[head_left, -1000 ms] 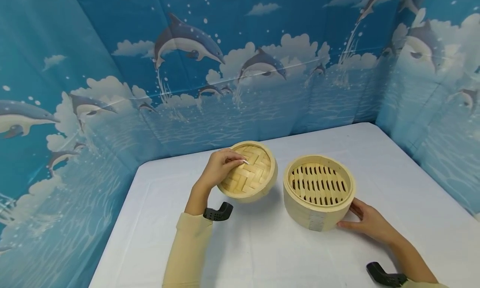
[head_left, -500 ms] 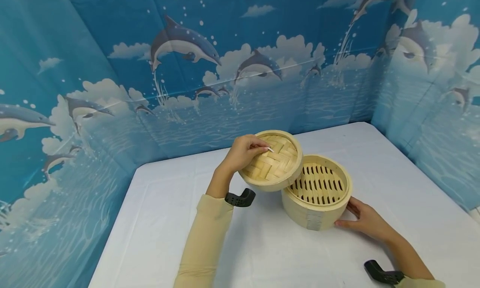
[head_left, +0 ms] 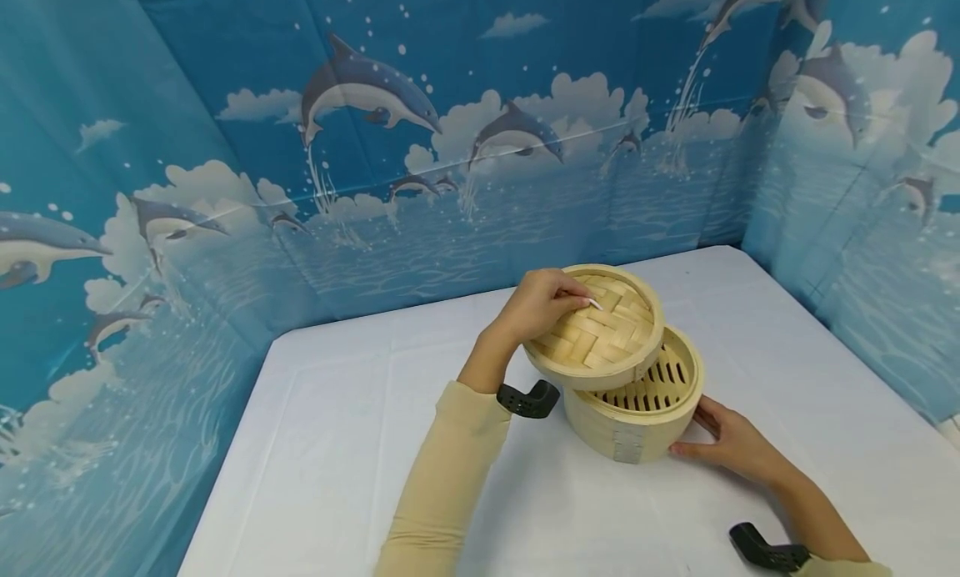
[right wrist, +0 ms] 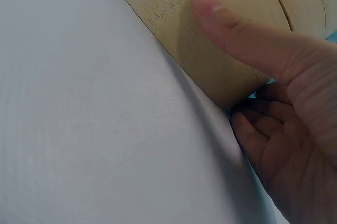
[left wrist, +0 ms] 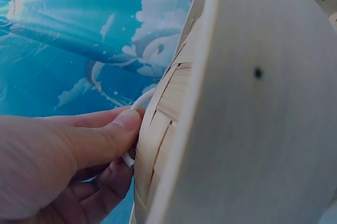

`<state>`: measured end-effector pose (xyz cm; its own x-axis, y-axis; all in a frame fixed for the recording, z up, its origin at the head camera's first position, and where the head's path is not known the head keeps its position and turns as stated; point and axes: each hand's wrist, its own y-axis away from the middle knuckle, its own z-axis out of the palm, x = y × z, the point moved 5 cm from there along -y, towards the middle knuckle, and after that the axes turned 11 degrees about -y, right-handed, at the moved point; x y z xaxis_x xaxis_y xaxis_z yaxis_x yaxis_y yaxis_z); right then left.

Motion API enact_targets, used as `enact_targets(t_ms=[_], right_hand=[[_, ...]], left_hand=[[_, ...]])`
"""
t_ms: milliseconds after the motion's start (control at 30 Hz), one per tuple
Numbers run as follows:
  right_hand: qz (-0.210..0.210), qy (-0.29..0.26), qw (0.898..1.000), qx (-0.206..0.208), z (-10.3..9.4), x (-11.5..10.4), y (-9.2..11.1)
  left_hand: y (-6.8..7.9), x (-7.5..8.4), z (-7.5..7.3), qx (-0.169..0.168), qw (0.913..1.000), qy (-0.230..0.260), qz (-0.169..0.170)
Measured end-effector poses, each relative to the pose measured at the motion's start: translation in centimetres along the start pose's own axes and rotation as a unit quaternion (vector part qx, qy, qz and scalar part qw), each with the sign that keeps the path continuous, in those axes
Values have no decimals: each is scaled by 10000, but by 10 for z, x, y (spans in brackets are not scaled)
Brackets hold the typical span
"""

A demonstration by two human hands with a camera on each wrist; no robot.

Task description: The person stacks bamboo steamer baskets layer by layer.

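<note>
My left hand (head_left: 538,303) pinches the small white cord loop (left wrist: 142,99) on top of a round woven bamboo steamer lid (head_left: 600,331). Slightly tilted, the lid overlaps the left part of the bamboo steamer basket (head_left: 633,431), whose slatted floor (head_left: 670,377) shows at the right. In the left wrist view, the lid's plain outer rim (left wrist: 263,119) fills the right side. Low on the basket's right wall, my right hand (head_left: 738,445) holds it, with the thumb (right wrist: 237,34) against the bamboo and the other fingers curled, partly hidden, around the side.
The basket stands on a table with a white cloth (head_left: 337,444). Behind it and on both sides hangs a blue curtain (head_left: 450,218) printed with dolphins. A black band (head_left: 531,400) is on the left wrist, and another black wrist mount (head_left: 768,550) sits on the right.
My left hand has carried the lid to the right, from beside the basket to over its left part. The right hand stays at the basket's wall.
</note>
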<state>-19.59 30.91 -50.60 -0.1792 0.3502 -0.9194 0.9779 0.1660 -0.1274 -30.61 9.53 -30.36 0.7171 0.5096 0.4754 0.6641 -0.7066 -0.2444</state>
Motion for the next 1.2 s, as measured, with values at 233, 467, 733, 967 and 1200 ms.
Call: enact_targets(t_ms=[233, 467, 733, 967, 1200], right_hand=[[6, 83, 10000, 8, -1, 1, 0], [-50, 89, 9999, 12, 0, 3, 3], [-119, 55, 9999, -10, -3, 4, 1], [-157, 158, 9997, -41, -1, 3, 0], [-21, 136, 9999, -53, -2, 2, 0]], left_hand=[[-12, 16, 15, -130, 9993, -314, -126], [-18, 22, 31, -277, 9966, -655, -425], [-17, 27, 36, -237, 9951, -735, -614], [-17, 33, 42, -273, 9945, -726, -706], [-17, 34, 52, -396, 9935, -765, -739]])
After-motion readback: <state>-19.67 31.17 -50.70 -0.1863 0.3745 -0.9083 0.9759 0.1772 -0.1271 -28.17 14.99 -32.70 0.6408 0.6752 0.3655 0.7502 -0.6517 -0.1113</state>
